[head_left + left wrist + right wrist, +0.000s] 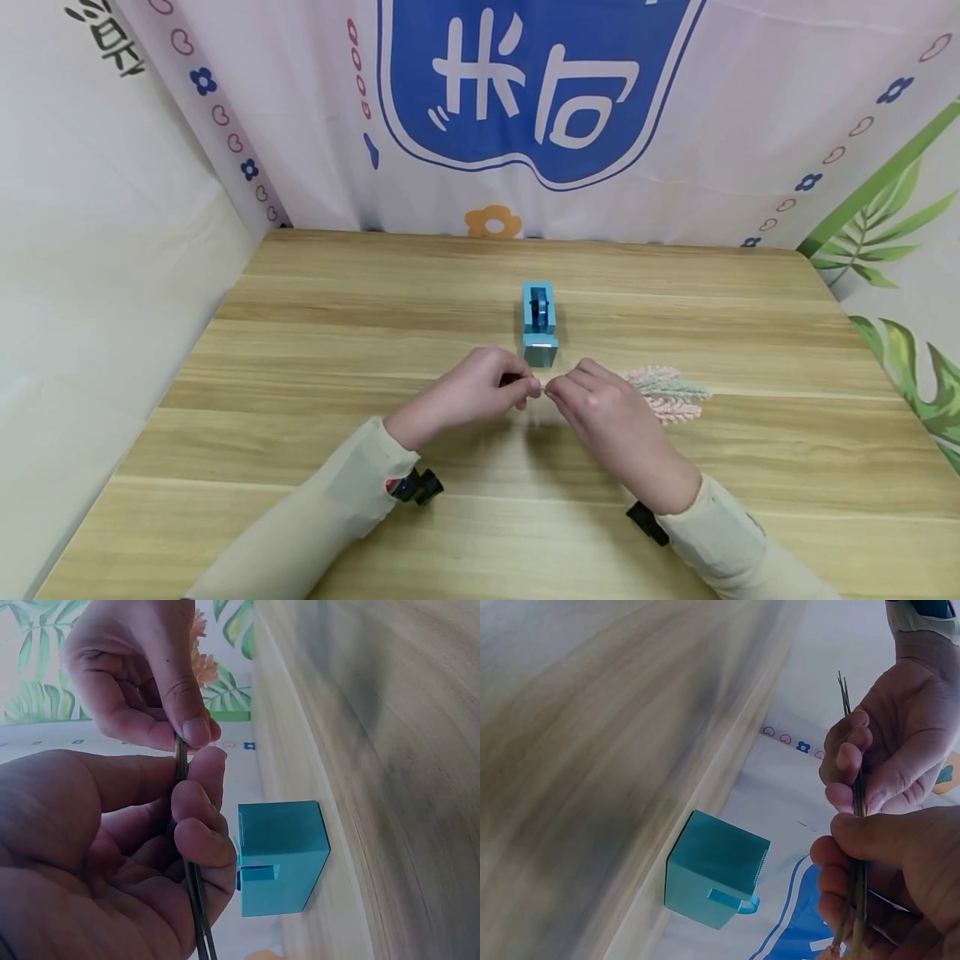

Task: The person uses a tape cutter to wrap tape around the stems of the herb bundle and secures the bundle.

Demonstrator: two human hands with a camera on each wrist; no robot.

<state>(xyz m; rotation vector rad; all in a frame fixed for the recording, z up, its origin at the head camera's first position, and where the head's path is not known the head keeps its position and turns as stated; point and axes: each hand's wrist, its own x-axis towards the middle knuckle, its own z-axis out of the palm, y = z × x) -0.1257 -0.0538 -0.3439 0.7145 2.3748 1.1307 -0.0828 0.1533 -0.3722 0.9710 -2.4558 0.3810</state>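
my left hand [483, 387] and right hand [607, 408] are both pinching the stems [198, 911], flower heads [671, 390] pointing to 3 o'clock. bunching's looking done; can't tell about taping, tape dispenser [540, 340] sitting at 12.

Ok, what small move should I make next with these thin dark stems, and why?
I'd probably gather the free ends of the thin dark stems closer with your left hand: they splay slightly beyond it, while your right hand pinches them nearer the fluffy pink and pale-green sprigs.
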